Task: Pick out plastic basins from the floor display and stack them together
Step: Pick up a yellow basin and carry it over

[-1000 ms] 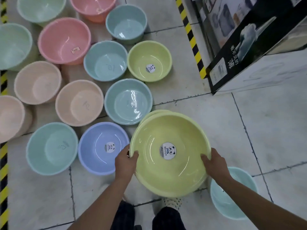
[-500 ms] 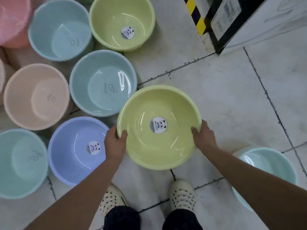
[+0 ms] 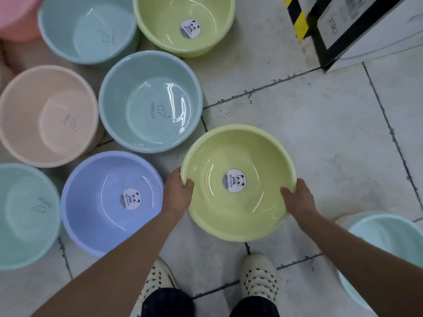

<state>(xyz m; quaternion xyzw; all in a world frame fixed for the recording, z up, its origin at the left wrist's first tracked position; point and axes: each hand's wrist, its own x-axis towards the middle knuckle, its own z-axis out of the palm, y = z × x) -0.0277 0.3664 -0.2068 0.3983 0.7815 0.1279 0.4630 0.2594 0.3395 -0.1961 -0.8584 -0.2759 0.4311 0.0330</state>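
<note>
While two spotted pale shoes (image 3: 258,279) stand on the tiled floor (image 3: 320,124) at the bottom edge, both bare forearms reach forward to a yellow-green basin (image 3: 251,213) held just above and ahead of the toes. The left hand (image 3: 177,195) is closed on its left rim, thumb hooked inside the bowl, and the right hand (image 3: 298,199) grips the opposite rim the same way. A round panda sticker (image 3: 234,180) marked MEISIER sits at the basin's centre. Whether the basin rests on the floor or hangs slightly above it cannot be told.

Low on the right, a pale mint basin (image 3: 389,239) is partly cut by the frame and the right forearm. Just left of the left hand lies a lilac basin (image 3: 98,202) with the same sticker. Beyond it sit a blue-grey basin (image 3: 128,106), a peach basin (image 3: 29,115) and a teal basin (image 3: 20,216) at the left edge. Farther still are another blue basin (image 3: 68,26) and a second yellow-green basin (image 3: 164,30). At the top right stands a black-edged box (image 3: 332,35) beside yellow-and-black tape (image 3: 297,21).
</note>
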